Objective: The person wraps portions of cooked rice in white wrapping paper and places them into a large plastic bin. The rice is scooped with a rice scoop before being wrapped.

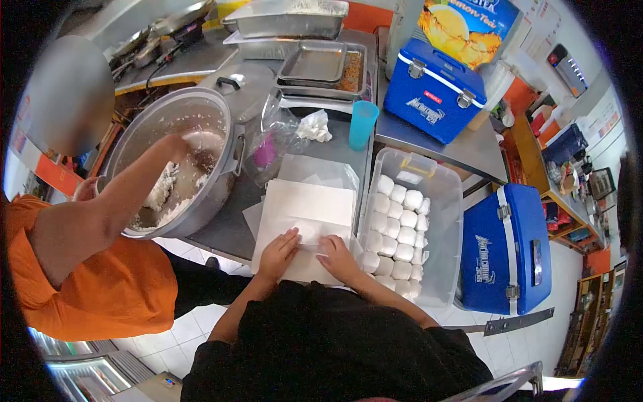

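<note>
A stack of white wrapping paper (308,201) lies on the dark table in front of me. Its near part is folded into a small white packet (309,233), whose contents I cannot see. My left hand (280,254) is at the packet's left end, fingers together and pressing on the paper. From the right end, my right hand (337,256) holds the paper with bent fingers. Just right of it stands a clear plastic bin (443,248) holding rows of white wrapped packets (404,252).
On my left, a person in an orange shirt (100,288) reaches into a big metal pot (224,127) of white rice (161,187). Beyond the paper are a blue cup (364,125), crumpled paper (314,126) and metal trays (312,63). Blue cooler boxes (435,87) stand at the right.
</note>
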Demonstrator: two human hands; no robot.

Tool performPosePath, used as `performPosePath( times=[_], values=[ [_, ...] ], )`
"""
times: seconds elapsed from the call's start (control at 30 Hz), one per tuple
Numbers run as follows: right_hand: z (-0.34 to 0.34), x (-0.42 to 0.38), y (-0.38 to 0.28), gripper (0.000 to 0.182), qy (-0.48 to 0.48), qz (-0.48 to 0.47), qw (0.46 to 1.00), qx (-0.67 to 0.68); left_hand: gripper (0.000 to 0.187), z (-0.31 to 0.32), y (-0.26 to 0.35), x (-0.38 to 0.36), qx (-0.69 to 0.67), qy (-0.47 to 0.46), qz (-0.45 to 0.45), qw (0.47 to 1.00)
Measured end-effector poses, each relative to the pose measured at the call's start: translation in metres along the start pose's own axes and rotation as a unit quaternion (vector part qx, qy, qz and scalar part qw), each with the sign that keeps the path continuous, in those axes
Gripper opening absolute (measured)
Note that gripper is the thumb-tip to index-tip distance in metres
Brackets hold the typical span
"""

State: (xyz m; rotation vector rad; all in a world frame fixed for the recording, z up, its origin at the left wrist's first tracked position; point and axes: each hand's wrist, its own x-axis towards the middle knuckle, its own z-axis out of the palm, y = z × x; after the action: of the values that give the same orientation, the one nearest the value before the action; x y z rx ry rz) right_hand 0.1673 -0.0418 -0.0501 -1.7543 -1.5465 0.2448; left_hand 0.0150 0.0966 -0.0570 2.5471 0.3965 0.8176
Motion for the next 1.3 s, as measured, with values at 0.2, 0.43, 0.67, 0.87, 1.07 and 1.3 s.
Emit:
performPosePath(
  times=[0.2, 0.43, 0.67, 0.87, 1.07, 1.3],
  values=[
    [0.001, -0.002, 0.024, 0.021, -0.005, -0.012, 0.999, -0.047, 0.022, -0.025, -0.034, 0.018, -0.064, -0.078, -0.035, 0.994],
    [-0.012, 0.045, 0.001, 0.020, -0.102, 0.299, 0.945, -0.087, 0.012, -0.015, -0.035, 0.073, -0.057, -0.209, -0.249, 0.944],
    [-0.009, 0.060, 0.020, 0.015, -0.051, 0.147, 0.933, -0.324, 0.005, -0.005, -0.029, 0.093, 0.183, -0.207, -0.010, 0.961],
    [0.008, 0.023, 0.010, 0.013, -0.034, 0.027, 0.960, -0.278, 0.003, 0.005, -0.013, 0.048, 0.165, -0.134, -0.064, 0.975],
    [0.008, 0.015, -0.006, 0.025, -0.040, 0.108, 0.969, -0.220, 0.011, 0.023, -0.015, 0.026, -0.056, 0.053, -0.180, 0.981],
    [-0.023, 0.010, -0.022, 0.043, 0.081, 0.248, 0.855, 0.449, 0.012, 0.008, 0.051, 0.026, -0.138, 0.160, -0.188, 0.959]
  ],
)
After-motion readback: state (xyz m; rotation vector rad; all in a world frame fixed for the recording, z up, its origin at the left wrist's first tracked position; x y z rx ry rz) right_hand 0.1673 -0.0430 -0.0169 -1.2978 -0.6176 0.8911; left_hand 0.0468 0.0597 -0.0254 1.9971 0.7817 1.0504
